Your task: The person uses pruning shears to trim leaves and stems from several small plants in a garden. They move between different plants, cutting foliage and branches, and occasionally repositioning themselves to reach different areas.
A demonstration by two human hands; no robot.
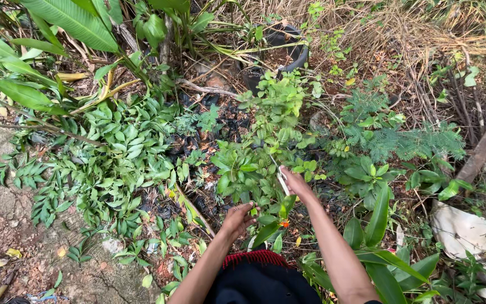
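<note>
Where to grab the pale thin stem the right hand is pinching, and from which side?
Grip the pale stem low, about where the right hand pinches it, coming in from the right. It's thin and leans up-left into the leafy shrub; foliage crowds its left, where the left hand sits.

Both hands in the leafy shrub [254, 163]: left hand [237, 218] low, right hand [295, 184] beside, higher. Black pot [288, 48] behind; plank [479, 153] far right.

left hand [237, 219]: arm reaching forward, fingers curled downward | right hand [295, 183]: arm extended further ahead, fingers pinched closed | hands near, apart
</note>
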